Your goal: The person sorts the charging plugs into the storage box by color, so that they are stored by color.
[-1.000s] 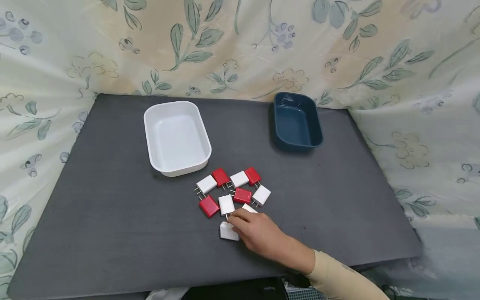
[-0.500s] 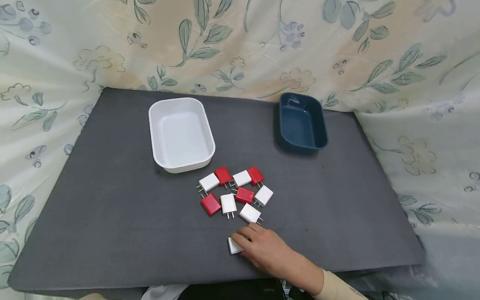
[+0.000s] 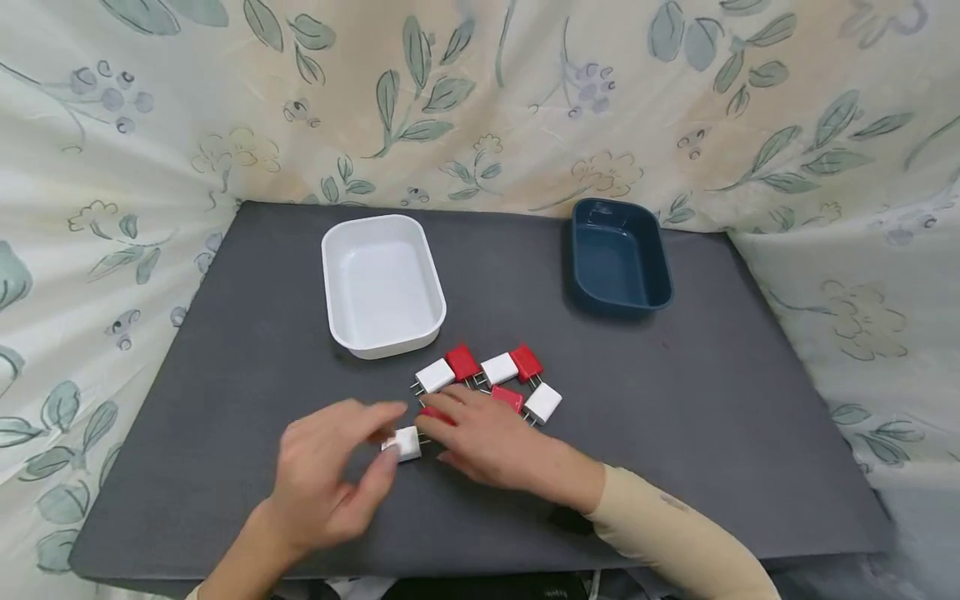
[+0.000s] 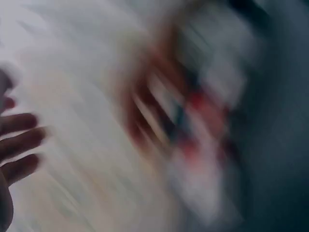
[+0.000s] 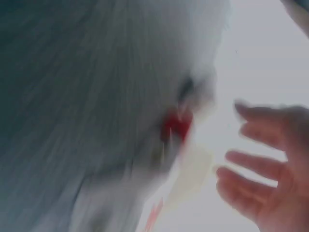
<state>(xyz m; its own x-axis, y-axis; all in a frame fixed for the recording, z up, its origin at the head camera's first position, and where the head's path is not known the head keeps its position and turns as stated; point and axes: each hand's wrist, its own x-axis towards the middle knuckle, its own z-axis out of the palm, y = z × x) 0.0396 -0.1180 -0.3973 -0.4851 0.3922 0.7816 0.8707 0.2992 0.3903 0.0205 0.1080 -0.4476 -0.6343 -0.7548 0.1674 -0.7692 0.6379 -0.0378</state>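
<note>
Small wall chargers with metal prongs, some red and some white, lie grouped on the grey table in the head view. My left hand [image 3: 330, 475] has come in from the left, thumb and fingers spread about a white charger [image 3: 407, 444]. My right hand [image 3: 495, 437] reaches over the group, its fingertips overlapping a red charger [image 3: 437, 414] and covering part of the group. Another red charger [image 3: 507, 398] shows just past its knuckles. The left wrist view shows my left fingers [image 4: 21, 142] apart. Nothing shows between my right fingers [image 5: 256, 164] in the right wrist view.
A white tray [image 3: 382, 343] stands behind the chargers, left of centre. Farther right is a dark blue tray [image 3: 622, 307]. Flowered cloth [image 3: 465, 108] hangs along the back and sides of the grey table [image 3: 712, 433]. Both wrist views are strongly blurred.
My left hand has entered from the left. My right hand, earlier at a white charger near the front, has moved left and away from me over the group. A white charger now lies farther left.
</note>
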